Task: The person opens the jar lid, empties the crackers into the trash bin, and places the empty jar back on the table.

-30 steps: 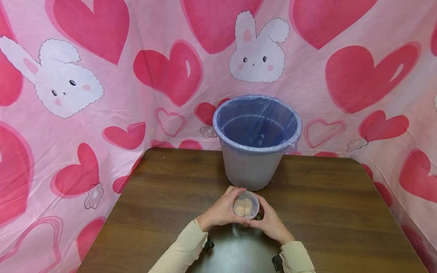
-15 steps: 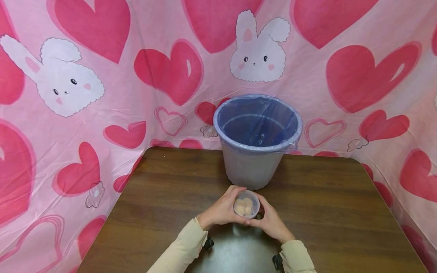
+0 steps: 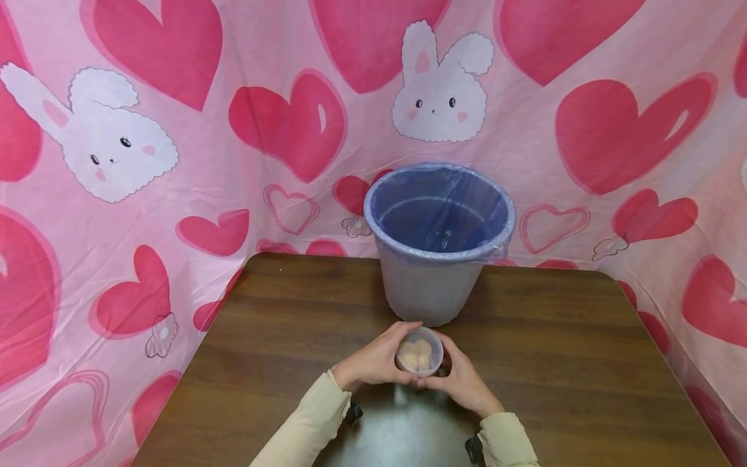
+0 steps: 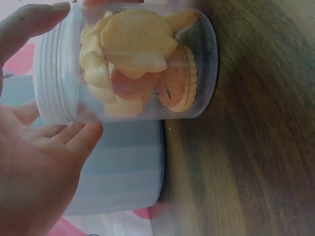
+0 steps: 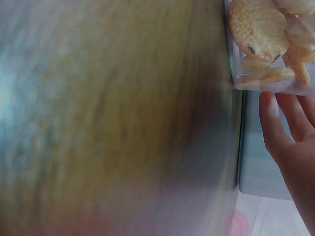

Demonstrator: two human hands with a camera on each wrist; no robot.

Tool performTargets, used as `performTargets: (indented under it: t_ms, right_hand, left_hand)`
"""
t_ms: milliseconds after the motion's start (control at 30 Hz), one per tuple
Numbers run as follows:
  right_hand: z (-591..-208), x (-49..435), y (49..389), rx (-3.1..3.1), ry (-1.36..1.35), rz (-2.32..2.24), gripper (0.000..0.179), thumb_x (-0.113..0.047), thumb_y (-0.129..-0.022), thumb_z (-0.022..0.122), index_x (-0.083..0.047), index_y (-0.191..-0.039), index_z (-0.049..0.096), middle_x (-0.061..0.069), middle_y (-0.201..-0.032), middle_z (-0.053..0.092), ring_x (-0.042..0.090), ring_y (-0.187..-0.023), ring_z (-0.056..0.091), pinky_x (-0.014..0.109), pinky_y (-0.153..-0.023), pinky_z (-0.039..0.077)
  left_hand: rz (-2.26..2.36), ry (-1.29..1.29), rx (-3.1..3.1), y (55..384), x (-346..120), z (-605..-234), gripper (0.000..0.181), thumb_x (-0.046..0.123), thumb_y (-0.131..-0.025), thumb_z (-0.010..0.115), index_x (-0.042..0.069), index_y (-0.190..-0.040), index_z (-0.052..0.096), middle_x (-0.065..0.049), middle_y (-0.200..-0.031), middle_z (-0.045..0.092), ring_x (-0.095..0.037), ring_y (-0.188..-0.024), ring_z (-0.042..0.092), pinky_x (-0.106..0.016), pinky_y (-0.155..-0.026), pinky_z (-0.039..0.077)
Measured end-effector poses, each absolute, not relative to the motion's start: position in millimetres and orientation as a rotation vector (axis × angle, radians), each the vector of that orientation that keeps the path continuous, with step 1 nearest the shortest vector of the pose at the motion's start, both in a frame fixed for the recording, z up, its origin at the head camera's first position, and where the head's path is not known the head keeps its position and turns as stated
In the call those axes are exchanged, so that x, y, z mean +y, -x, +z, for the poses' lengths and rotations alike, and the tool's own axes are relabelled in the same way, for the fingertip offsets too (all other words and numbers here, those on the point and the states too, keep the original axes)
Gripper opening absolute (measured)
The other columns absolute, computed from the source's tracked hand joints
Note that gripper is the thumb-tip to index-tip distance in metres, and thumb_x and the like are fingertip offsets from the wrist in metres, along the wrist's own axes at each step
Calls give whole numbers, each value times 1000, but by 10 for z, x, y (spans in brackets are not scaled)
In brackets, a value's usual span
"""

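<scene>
A clear plastic jar (image 3: 419,352) stands upright near the middle of the table, with several cookies (image 4: 138,42) showing through its wall. Both hands hold it from opposite sides. My left hand (image 3: 373,361) has its thumb and fingers around the ribbed lid end, seen close up in the left wrist view. On the other side, my right hand (image 3: 463,381) curves around the jar, and its fingers (image 5: 272,120) lie against the wall in the right wrist view. The right thumb is out of that view. Whether the jar's base touches the table is hard to tell.
Just behind the jar stands a pale bin (image 3: 428,285) lined with a blue plastic bag (image 3: 438,214). The brown wooden table (image 3: 280,324) reaches back to a pink cloth backdrop (image 3: 362,143) with hearts and rabbits. A bright reflection lies on the table's near part.
My left hand and forearm have shifted very slightly left, the jar barely with them. Both hands keep hold of the jar, and the bin stays put.
</scene>
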State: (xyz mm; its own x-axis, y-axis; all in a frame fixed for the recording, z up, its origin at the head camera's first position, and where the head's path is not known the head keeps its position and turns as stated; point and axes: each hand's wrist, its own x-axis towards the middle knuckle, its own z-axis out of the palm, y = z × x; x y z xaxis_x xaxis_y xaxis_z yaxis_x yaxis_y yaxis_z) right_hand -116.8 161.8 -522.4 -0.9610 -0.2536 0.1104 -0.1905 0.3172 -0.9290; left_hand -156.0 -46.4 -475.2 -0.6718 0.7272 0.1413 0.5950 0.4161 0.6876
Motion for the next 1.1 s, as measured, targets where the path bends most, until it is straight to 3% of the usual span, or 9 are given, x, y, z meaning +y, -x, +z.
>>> performTargets:
  t_ms: [333,667,1100]
  right_hand:
    - [-5223,1618,1158,2506,427,-1744,86,-36,-59,81,-32,-132,35,-7,-129,46,16,-112,49,28,-89,42]
    - [-4924,1566,1075,2467,406,-1748,86,-22,-61,82,-17,-133,37,5,-129,47,23,-111,50,29,-88,42]
    - [-4917,1564,1072,2444,377,-1750,83,-24,-63,81,-17,-133,37,5,-130,46,21,-111,50,26,-88,41]
  left_hand:
    - [1105,-1119,2500,1554,-467,-4764,92,29,-64,78,19,-140,26,-3,-128,42,-16,-110,47,-26,-92,39]
    - [1117,-1107,2520,1552,-461,-4779,92,32,-64,78,18,-139,27,-1,-127,43,-15,-108,48,-25,-90,40]
    - [1152,-1044,2515,1535,-450,-4777,93,37,-63,79,15,-138,29,-1,-127,42,-17,-109,47,-28,-93,39]
